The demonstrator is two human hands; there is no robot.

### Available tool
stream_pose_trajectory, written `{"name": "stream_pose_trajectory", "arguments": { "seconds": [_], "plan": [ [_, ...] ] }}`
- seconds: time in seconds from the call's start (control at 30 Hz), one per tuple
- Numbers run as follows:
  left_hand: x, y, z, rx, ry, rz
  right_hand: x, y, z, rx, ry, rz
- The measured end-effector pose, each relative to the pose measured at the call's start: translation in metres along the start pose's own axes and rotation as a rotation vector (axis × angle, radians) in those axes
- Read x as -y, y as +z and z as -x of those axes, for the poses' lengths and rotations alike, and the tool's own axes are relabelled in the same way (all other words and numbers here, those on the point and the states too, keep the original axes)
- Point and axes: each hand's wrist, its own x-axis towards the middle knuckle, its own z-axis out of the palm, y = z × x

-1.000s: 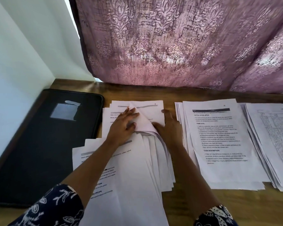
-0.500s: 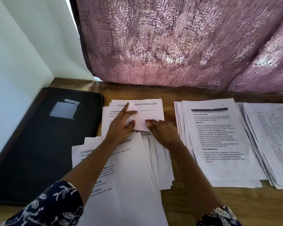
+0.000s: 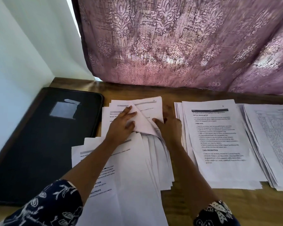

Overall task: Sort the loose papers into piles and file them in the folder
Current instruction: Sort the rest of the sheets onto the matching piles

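A loose pile of printed papers [image 3: 155,162] is fanned out on the wooden table's middle. One sheet [image 3: 143,123] near the top is bent up and over to the left. My left hand [image 3: 121,128] holds that bent sheet between its thumb and spread fingers. My right hand [image 3: 169,128] lies flat on the pile's right edge, its thumb touching the bent sheet. To the left lies a closed black folder [image 3: 39,144] with a grey label. A sorted pile of text pages [image 3: 219,136] lies to the right, and a pile of table pages [image 3: 273,136] beyond it.
A white wall stands at the left, close to the folder. A pink patterned curtain [image 3: 178,46] hangs down to the table's back edge. Bare wood [image 3: 203,201] shows along the front, between my right arm and the sorted piles.
My right hand drew in to the bent sheet, then slid back to the pile's right edge. My left hand has kept hold of the sheet.
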Motion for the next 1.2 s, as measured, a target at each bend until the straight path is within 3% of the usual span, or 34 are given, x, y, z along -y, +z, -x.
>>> {"name": "stream_pose_trajectory", "arguments": {
  "seconds": [0.07, 0.17, 0.23, 0.37, 0.47, 0.6, 0.67, 0.77, 0.87, 1.0, 1.13, 1.2],
  "plan": [
    [-0.003, -0.002, 0.003, -0.021, -0.031, 0.09, 0.001, 0.001, 0.014, 0.06, -0.114, -0.053],
    [-0.007, -0.006, 0.008, -0.099, 0.011, 0.275, -0.007, 0.001, 0.027, 0.17, -0.54, 0.157],
    [-0.012, -0.009, 0.008, -0.109, 0.035, 0.269, -0.009, -0.005, 0.028, 0.247, -0.59, 0.226],
    [-0.01, -0.007, 0.004, -0.041, -0.021, 0.133, 0.0, -0.012, 0.004, 0.287, -0.364, 0.093],
    [-0.009, -0.005, 0.002, -0.023, -0.048, 0.081, -0.003, -0.006, -0.029, 0.322, -0.291, 0.326],
    [-0.007, -0.004, 0.001, -0.035, -0.075, 0.073, -0.004, -0.001, -0.035, 0.398, -0.354, 0.475],
    [-0.006, -0.004, 0.001, -0.042, -0.067, 0.06, 0.003, -0.004, -0.025, 0.327, -0.326, 0.4],
    [-0.006, -0.005, 0.001, -0.053, -0.077, 0.082, 0.011, -0.011, -0.003, 0.103, -0.06, 0.116],
    [-0.006, -0.007, 0.003, -0.054, -0.073, 0.102, 0.013, -0.011, 0.018, 0.053, 0.087, -0.032],
    [-0.01, -0.011, 0.003, -0.069, -0.094, 0.138, 0.021, -0.014, 0.027, 0.009, 0.029, 0.134],
    [-0.02, -0.029, -0.003, -0.04, -0.238, 0.337, 0.036, -0.022, 0.028, -0.1, 0.019, 0.05],
    [-0.033, -0.043, -0.011, -0.015, -0.254, 0.317, 0.043, -0.031, 0.026, -0.166, 0.021, 0.065]
  ]
}}
